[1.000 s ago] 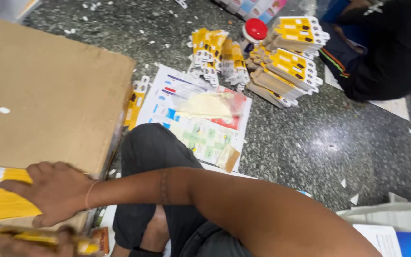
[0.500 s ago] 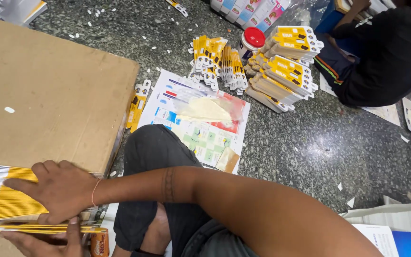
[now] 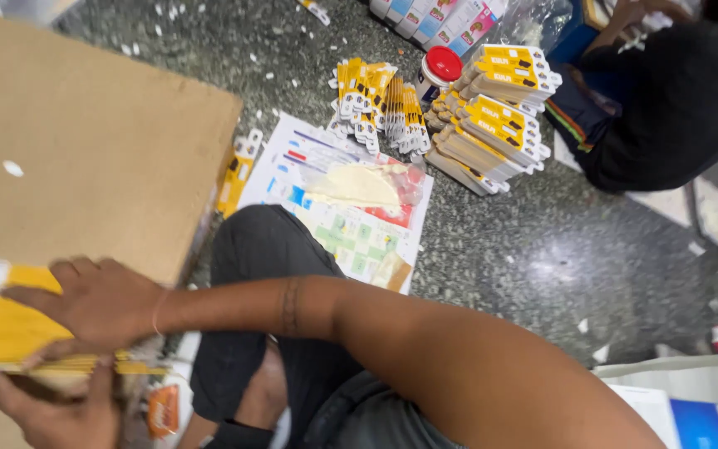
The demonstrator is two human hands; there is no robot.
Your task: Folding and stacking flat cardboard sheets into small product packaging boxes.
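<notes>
At the lower left of the frame the left hand [image 3: 56, 411] comes up from the bottom edge, palm under a stack of yellow cards [image 3: 10, 328], its thumb raised against the stack's lower edge; its other fingers are hidden, so how far they close cannot be told. The right arm reaches across the frame from lower right to left, forearm nearly level, and the right hand [image 3: 97, 303] lies palm-down on top of the cards, fingers spread flat and pressing rather than curled around them. The stack rests at the near edge of a brown cardboard box [image 3: 85, 141] filling the upper left. Beyond the person's dark-trousered knee, a printed sheet [image 3: 338, 224] lies on the stone floor [image 3: 542, 258]. Farther off, in the upper middle, stand more card piles [image 3: 492, 116] and a red-lidded jar [image 3: 440, 71]. Another person in black [image 3: 675, 91] sits at the upper right.
</notes>
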